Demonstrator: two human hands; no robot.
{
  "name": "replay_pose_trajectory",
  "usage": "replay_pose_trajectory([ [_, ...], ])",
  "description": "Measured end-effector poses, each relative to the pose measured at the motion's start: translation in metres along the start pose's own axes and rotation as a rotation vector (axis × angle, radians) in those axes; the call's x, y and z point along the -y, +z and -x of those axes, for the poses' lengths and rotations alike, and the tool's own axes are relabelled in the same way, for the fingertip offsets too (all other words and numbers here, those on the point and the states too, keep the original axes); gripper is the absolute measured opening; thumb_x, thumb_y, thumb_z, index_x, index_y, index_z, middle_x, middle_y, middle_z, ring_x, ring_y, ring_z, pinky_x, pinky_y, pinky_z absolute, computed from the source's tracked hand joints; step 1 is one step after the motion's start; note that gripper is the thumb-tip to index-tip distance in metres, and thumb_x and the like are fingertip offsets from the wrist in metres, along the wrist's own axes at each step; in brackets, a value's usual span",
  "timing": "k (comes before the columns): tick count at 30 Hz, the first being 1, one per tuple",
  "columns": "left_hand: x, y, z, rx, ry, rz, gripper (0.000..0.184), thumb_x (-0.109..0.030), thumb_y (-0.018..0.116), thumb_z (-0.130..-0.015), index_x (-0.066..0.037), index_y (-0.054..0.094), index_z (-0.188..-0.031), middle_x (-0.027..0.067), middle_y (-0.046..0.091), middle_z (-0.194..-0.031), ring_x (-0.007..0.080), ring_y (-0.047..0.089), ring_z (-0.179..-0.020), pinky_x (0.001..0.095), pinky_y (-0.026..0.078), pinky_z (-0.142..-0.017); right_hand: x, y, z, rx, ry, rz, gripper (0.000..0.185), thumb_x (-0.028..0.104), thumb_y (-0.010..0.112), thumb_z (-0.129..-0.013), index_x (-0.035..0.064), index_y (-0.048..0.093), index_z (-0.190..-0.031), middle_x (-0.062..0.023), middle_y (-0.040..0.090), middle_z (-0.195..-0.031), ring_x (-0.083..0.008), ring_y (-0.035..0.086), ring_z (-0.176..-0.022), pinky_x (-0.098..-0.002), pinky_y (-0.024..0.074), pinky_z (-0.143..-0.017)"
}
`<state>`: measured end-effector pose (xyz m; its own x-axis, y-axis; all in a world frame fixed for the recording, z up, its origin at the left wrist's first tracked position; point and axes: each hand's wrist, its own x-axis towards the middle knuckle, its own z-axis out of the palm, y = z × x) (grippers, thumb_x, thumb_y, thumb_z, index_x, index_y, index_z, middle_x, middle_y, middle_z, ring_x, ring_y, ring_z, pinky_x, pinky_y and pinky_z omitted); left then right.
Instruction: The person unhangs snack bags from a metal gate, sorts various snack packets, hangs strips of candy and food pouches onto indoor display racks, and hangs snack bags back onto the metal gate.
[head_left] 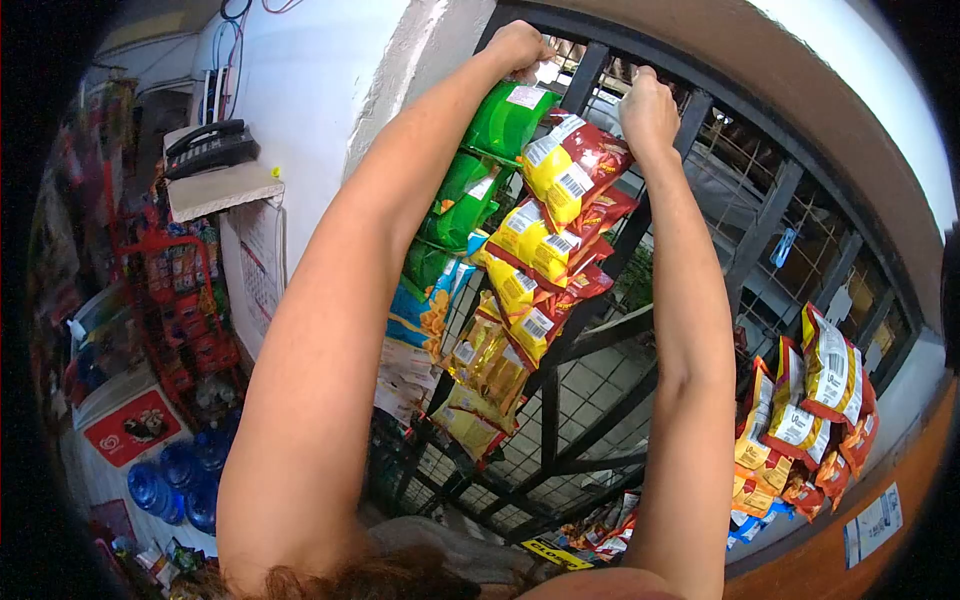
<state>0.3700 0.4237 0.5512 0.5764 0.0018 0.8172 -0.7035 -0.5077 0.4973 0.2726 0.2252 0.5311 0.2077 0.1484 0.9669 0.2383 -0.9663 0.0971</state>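
Both arms reach up to a dark metal grille (590, 78). My left hand (520, 50) is closed at the top left, just above a hanging strip of green snack bags (505, 120); what its fingers pinch is too small to make out. My right hand (648, 108) is closed near the top bar, above and right of the red and yellow snack bags (575, 170); its fingertips meet at something hidden from view. These bags hang in a column beside the green ones, with clear yellowish packs (488, 362) lower down.
More snack bags (830, 370) hang at the right above a brown wooden surface (800, 560). A black telephone (212, 148) rests on a small wall shelf (228, 197) at the left. Blue water bottles (155, 490) and a red rack (165, 245) stand at the lower left.
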Motion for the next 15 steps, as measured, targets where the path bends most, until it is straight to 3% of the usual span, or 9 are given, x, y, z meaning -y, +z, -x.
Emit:
replay_pose_trajectory([
  [6,-0.001,0.009,0.004,-0.003,-0.008,-0.095,0.026,-0.027,0.066,-0.082,-0.003,0.066,-0.071,0.0077,0.059,-0.054,0.0169,0.056,-0.042,0.0322,0.043,-0.042,0.003,0.004,0.001,-0.033,-0.012,0.019,0.02,0.008,0.048,-0.081,0.0003,0.056,-0.098,-0.0273,0.063,-0.085,-0.0422,0.063,-0.083,-0.0501,0.0497,-0.072],
  [9,0.006,0.016,0.003,0.028,-0.027,-0.127,0.031,-0.031,0.065,-0.081,-0.003,0.065,-0.068,0.0094,0.059,-0.052,0.0174,0.056,-0.042,0.0316,0.043,-0.044,0.005,0.0,0.003,0.013,-0.019,0.041,0.02,0.004,0.053,-0.079,-0.0021,0.055,-0.098,-0.0255,0.064,-0.089,-0.0393,0.064,-0.085,-0.0467,0.0512,-0.075],
  [12,0.003,0.015,0.017,-0.069,0.076,-0.214,0.031,-0.032,0.065,-0.079,-0.002,0.066,-0.069,0.0084,0.061,-0.056,0.0204,0.06,-0.05,0.0344,0.046,-0.049,0.007,0.001,0.004,0.004,-0.01,0.074,0.021,0.006,0.05,-0.081,-0.0006,0.053,-0.1,-0.0253,0.064,-0.089,-0.0402,0.064,-0.085,-0.0485,0.0508,-0.076],
  [13,0.009,0.016,0.016,-0.036,0.136,-0.207,0.025,-0.029,0.065,-0.08,-0.004,0.068,-0.078,0.009,0.062,-0.058,0.0224,0.06,-0.052,0.0358,0.047,-0.051,0.004,0.004,0.004,0.01,-0.017,0.084,0.021,0.006,0.05,-0.081,-0.0006,0.053,-0.1,-0.0252,0.064,-0.09,-0.0403,0.064,-0.086,-0.0484,0.0508,-0.076],
  [14,0.014,0.018,0.014,-0.068,0.27,-0.345,0.024,-0.028,0.065,-0.078,-0.004,0.068,-0.079,0.0119,0.063,-0.066,0.0247,0.063,-0.06,0.0365,0.049,-0.057,0.0,0.008,0.009,-0.084,-0.079,0.043,0.018,0.009,0.048,-0.081,-0.0004,0.053,-0.095,-0.0282,0.063,-0.087,-0.0432,0.062,-0.085,-0.0508,0.0493,-0.074],
  [15,0.025,0.025,0.006,-0.085,0.403,-0.478,0.022,-0.027,0.066,-0.077,-0.005,0.068,-0.08,0.0147,0.065,-0.073,0.0271,0.065,-0.069,0.0372,0.051,-0.063,0.002,0.004,0.013,-0.025,-0.044,0.067,0.019,0.013,0.049,-0.082,-0.0007,0.054,-0.096,-0.0278,0.062,-0.09,-0.0429,0.062,-0.087,-0.0507,0.0489,-0.076],
])
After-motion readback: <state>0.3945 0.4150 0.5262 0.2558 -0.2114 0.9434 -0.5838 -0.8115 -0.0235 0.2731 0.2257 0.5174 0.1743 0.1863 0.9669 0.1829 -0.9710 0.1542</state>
